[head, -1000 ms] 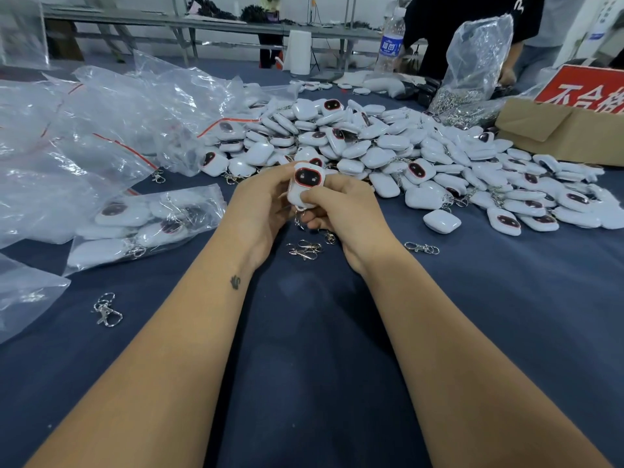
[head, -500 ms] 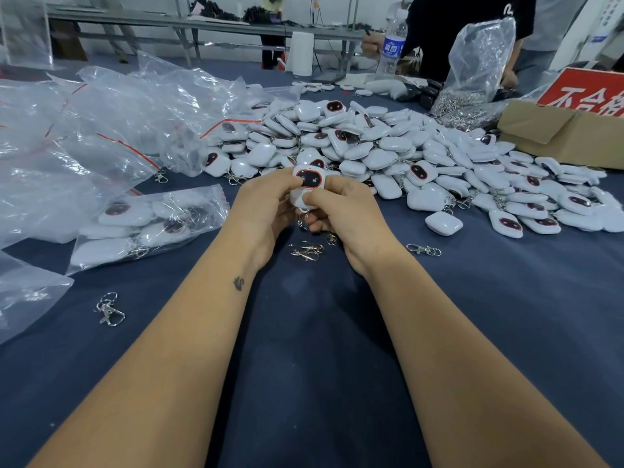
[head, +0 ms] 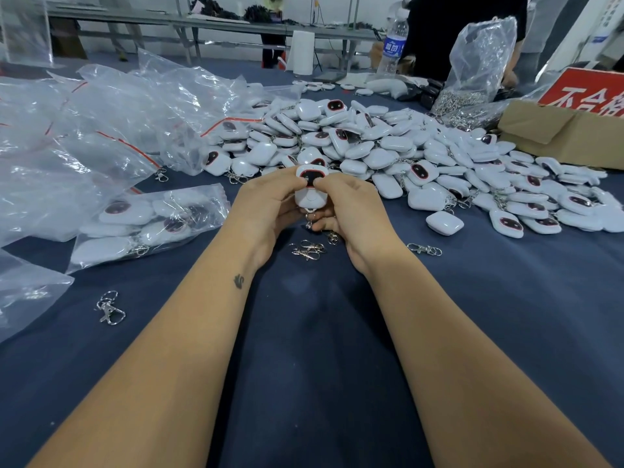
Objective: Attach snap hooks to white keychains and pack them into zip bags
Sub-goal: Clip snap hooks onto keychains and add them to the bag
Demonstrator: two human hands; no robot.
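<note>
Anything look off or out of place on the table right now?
Nothing damaged. The one stray is a snap hook lying alone on the blue cloth at near left, apart from the small cluster of hooks below the hands. Both hands hold a white keychain.

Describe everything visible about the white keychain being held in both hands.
The white keychain is a small rounded-square piece, glossy like plastic, with a dark red-rimmed window on its upper face. It is held upright above the blue cloth, just in front of the big pile. The left hand and right hand pinch it from either side, thumbs on its face. A small white loop shows at its bottom edge, with a metal snap hook hanging below; whether it is fully attached cannot be told.
</note>
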